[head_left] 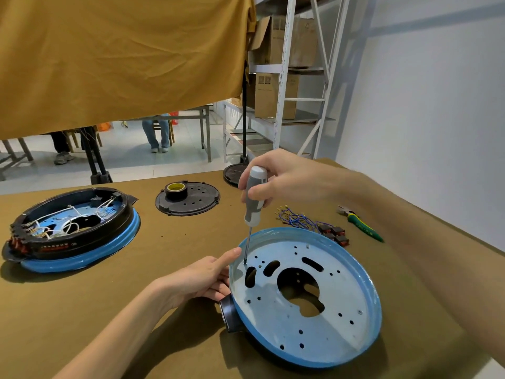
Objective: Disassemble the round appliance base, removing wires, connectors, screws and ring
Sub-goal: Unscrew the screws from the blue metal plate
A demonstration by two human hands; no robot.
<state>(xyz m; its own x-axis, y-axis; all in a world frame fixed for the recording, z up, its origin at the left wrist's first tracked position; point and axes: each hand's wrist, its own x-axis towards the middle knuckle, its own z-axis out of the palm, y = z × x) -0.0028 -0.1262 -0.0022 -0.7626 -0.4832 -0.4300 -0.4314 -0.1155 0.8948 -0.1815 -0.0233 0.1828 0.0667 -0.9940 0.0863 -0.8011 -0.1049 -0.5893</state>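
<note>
A round blue-rimmed metal base [341, 318] lies tilted in front of me, its pale plate full of holes and cut-outs. My right hand [284, 181] grips a grey-and-white screwdriver [254, 198] held upright, its tip down on the plate near the left rim. My left hand [202, 277] holds the base's left edge, thumb along the rim, fingers curled under it. A black part [228, 314] sticks out under the rim. A bundle of removed blue wires with red-black connectors [314, 224] lies behind the base.
A second blue base with black ring and white wires [73, 228] sits at the left. A black round cover [191, 201] carries a tape roll [176, 190]. Green-handled pliers [360, 225] lie at the right. A mustard cloth hangs behind; shelving with boxes stands at the back.
</note>
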